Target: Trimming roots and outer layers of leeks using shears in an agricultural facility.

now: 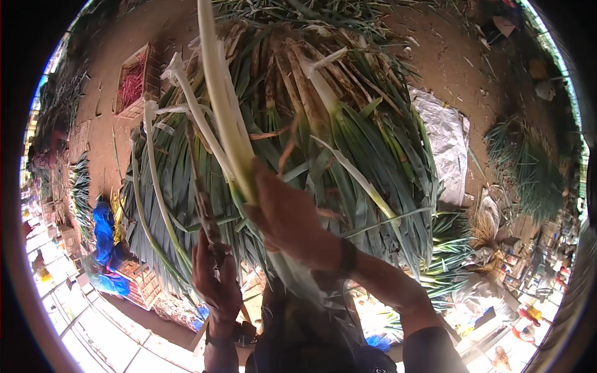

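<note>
My right hand grips a thick leek near where the white shaft turns green. Its pale shaft rises toward the top edge, and its leaves trail below my wrist, blurred. In my left hand is a knife, long, narrow and dark, pointing away from me. Beneath both hands spreads a large heap of leeks, green leaves toward me and brownish shafts at the far side. Several cleaned leeks with white shafts lie on top, among them one at the left and one at the right.
A crate with red strands stands on the dirt floor at the far left. Blue plastic and another crate are at the near left. White sheeting lies right of the heap, with more greens beyond.
</note>
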Tool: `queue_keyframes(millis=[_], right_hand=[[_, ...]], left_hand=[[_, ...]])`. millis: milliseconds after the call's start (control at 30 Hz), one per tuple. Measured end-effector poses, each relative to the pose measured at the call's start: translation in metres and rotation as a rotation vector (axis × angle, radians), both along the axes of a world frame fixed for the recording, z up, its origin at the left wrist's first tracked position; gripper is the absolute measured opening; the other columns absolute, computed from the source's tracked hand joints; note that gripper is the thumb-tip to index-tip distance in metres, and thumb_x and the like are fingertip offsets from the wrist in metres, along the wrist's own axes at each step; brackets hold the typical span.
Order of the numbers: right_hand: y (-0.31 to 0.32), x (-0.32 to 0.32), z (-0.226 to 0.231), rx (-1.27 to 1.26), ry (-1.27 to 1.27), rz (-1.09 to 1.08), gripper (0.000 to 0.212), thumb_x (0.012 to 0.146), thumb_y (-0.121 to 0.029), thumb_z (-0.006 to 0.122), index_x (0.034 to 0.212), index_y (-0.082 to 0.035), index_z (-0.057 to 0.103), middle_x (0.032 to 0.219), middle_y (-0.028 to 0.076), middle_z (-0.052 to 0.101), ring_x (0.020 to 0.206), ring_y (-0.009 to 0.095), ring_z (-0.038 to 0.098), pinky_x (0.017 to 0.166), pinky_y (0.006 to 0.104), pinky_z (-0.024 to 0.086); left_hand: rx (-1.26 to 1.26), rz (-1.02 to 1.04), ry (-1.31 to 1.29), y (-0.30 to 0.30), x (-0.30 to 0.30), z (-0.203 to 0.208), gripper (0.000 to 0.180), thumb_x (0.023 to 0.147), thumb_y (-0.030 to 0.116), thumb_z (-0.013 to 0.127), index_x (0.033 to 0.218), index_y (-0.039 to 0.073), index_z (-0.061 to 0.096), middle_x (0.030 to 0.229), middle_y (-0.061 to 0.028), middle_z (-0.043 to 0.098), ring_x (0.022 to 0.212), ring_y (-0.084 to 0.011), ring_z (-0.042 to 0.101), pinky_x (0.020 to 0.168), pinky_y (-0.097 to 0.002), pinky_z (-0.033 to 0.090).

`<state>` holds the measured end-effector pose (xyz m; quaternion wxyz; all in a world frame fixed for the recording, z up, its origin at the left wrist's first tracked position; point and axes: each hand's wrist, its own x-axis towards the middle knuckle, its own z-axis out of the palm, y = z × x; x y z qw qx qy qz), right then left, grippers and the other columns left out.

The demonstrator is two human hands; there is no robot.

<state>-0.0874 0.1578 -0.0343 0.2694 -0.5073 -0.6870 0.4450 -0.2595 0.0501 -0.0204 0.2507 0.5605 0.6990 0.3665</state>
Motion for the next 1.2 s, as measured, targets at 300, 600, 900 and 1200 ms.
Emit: queue_keyframes(millis=[300, 600, 900, 1200], right_hand=[[0.074, 0.142, -0.122, 0.561, -0.768, -0.28, 0.029, 0.087, -0.011, 0.068, 0.115, -0.006, 0.064, 0.106, 0.016, 0.067, 0.096, 0.035, 0.064, 0.085, 0.0501, 0.048], [0.143, 0.242, -0.146, 0.378, -1.193, -0.066, 0.023, 0.083, -0.019, 0.071, 0.102, -0.005, 0.07, 0.106, 0.016, 0.069, 0.094, 0.037, 0.066, 0.076, 0.0481, 0.053], [0.15, 0.267, 0.009, 0.072, -0.123, -0.4, 0.027, 0.088, -0.019, 0.07, 0.107, 0.0, 0.071, 0.081, 0.003, 0.068, 0.073, 0.007, 0.059, 0.062, 0.0228, 0.044], [0.255, 0.257, 0.113, 0.853, -0.129, -0.309, 0.061, 0.094, -0.029, 0.067, 0.145, -0.008, 0.043, 0.139, 0.011, 0.05, 0.124, 0.023, 0.052, 0.101, 0.0362, 0.045]], left_hand=[[-0.235, -0.238, -0.062, -0.023, 0.03, -0.012, 0.059, 0.083, 0.004, 0.066, 0.139, -0.009, 0.049, 0.117, -0.0249, 0.062, 0.102, -0.0386, 0.064, 0.087, -0.0421, 0.052], [-0.27, -0.414, -0.149, -0.034, 0.06, -0.035, 0.064, 0.083, 0.007, 0.073, 0.138, -0.01, 0.046, 0.121, -0.0261, 0.061, 0.102, -0.0407, 0.067, 0.083, -0.0431, 0.057], [-0.314, -0.388, -0.151, -0.038, 0.058, -0.039, 0.064, 0.082, 0.009, 0.073, 0.137, -0.01, 0.047, 0.121, -0.026, 0.061, 0.102, -0.0411, 0.067, 0.082, -0.0435, 0.057], [-0.348, -0.443, -0.18, -0.041, 0.08, -0.048, 0.065, 0.085, 0.012, 0.074, 0.14, -0.006, 0.045, 0.124, -0.0275, 0.06, 0.104, -0.0452, 0.064, 0.084, -0.0464, 0.056]])
